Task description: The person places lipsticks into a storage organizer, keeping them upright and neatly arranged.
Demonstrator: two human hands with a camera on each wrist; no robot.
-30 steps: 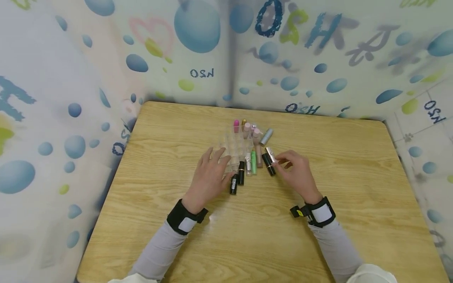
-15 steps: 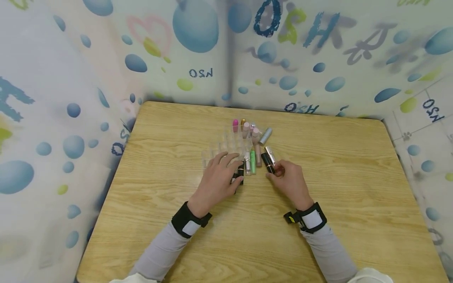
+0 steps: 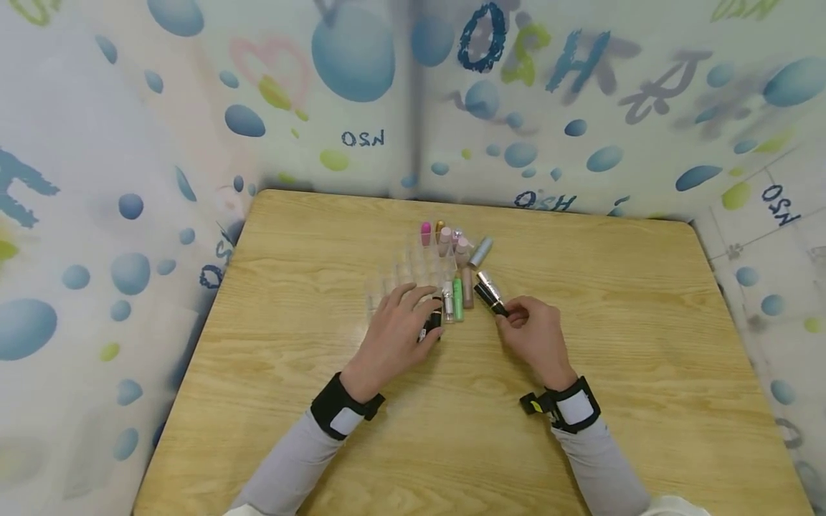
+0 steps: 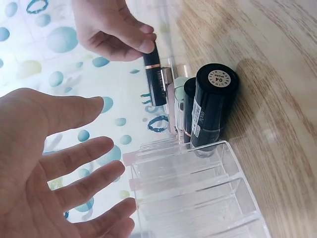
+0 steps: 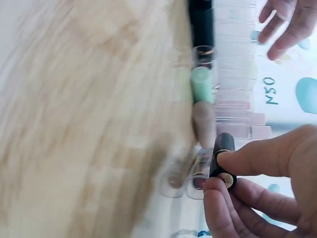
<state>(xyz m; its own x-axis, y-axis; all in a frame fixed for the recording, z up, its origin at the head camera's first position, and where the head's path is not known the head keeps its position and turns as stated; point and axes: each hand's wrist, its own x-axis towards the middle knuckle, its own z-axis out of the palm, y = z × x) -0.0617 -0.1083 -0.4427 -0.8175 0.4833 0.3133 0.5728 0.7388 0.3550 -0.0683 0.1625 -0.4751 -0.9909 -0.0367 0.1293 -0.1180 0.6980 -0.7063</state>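
Between thumb and fingers, my right hand (image 3: 535,338) pinches a black lipstick (image 5: 224,148) with a gold band. The left wrist view shows that lipstick (image 4: 155,82) held up, overlapping a row of other tubes. My left hand (image 3: 395,335) is spread with nothing in it, over the near side of a clear compartment organizer (image 4: 193,191). Close by its thumb, and partly hidden by it in the head view, stand two black tubes; the nearer black tube (image 4: 214,101) has a round label on its end. A silver tube (image 3: 488,284) lies right behind the held lipstick.
Along the organizer's right side are a green tube (image 3: 458,299), a clear-and-silver tube (image 3: 448,301) and a mauve tube (image 3: 467,288). A grey-blue tube (image 3: 481,252) lies farther back. Pink-capped tubes (image 3: 445,241) and a magenta one (image 3: 426,233) stand at the organizer's back end.
My right hand has gone from the silver tube to the black lipstick and tilted it slightly off its spot. My left hand has shifted right and nearer, over the black tubes.
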